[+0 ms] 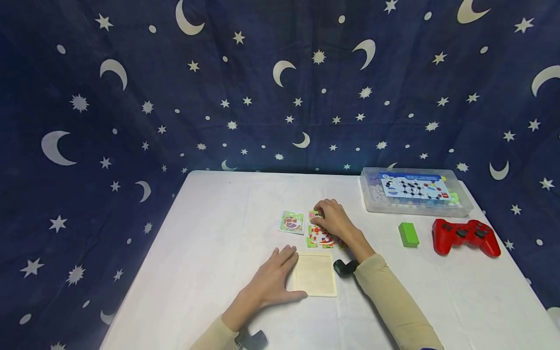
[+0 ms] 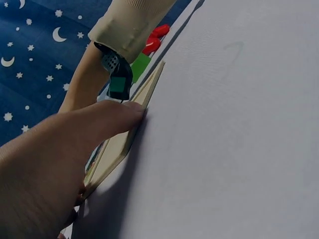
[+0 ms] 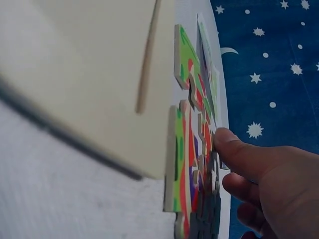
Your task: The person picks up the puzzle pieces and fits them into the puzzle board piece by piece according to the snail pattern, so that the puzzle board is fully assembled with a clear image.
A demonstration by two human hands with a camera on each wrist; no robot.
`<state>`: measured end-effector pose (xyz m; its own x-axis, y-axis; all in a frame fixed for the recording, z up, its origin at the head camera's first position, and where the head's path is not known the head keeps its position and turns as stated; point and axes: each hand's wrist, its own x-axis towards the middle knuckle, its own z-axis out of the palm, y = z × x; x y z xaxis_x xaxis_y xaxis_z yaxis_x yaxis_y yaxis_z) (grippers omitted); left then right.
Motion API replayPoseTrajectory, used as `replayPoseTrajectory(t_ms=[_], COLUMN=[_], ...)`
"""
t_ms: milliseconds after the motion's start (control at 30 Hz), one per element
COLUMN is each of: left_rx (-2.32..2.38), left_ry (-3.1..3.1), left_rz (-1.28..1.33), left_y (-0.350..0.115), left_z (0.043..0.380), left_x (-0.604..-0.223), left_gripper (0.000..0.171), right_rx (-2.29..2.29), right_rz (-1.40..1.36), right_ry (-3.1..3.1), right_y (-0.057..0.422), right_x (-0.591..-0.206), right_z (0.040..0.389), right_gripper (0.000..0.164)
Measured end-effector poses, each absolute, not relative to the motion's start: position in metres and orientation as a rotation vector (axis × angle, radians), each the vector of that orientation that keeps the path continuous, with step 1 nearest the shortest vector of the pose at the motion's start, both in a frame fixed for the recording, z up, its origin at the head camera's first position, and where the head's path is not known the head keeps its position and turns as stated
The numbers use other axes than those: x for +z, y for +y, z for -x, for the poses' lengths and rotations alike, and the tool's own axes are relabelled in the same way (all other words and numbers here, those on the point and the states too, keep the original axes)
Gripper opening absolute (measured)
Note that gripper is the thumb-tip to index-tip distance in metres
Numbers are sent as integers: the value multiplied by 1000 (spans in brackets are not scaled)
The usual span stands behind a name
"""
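Note:
A shallow square wooden tray (image 1: 315,274) lies on the white table. My left hand (image 1: 274,277) rests along its left side, fingers straight and thumb spread at its near edge; the left wrist view shows the thumb (image 2: 112,119) against that edge. Just beyond the tray, several flat jigsaw pieces (image 1: 319,237) with green, red and white print lie close together. My right hand (image 1: 334,218) reaches over them, thumb and fingertips pinching a piece at the far left of the group. Its thumb (image 3: 227,137) shows beside the pieces in the right wrist view.
A square picture card (image 1: 291,222) lies left of the pieces. To the right are a green block (image 1: 409,235), a red game controller (image 1: 465,236) and a clear plastic case (image 1: 415,192) with a blue label. A dark star-patterned cloth (image 1: 262,87) hangs behind the table.

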<state>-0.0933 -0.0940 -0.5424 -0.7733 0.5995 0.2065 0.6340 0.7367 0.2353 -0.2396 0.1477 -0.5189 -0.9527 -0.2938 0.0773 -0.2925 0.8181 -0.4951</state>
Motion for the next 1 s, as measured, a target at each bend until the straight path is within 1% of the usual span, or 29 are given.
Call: replayPoseTrajectory(t_ms=[500,1000], left_rx=[-403,-475], left_ry=[-2836,-2811], left_rz=[961,989], left_y=[-87,-90], left_z=[92,93], left_x=[-542,-542], left_gripper=[99,102], right_rx=[-1035,-1199], right_rz=[372,395], right_ry=[2933,2953], right_y=[146,149], right_x=[-516,-503], right_z=[237,211], right_gripper=[31,26])
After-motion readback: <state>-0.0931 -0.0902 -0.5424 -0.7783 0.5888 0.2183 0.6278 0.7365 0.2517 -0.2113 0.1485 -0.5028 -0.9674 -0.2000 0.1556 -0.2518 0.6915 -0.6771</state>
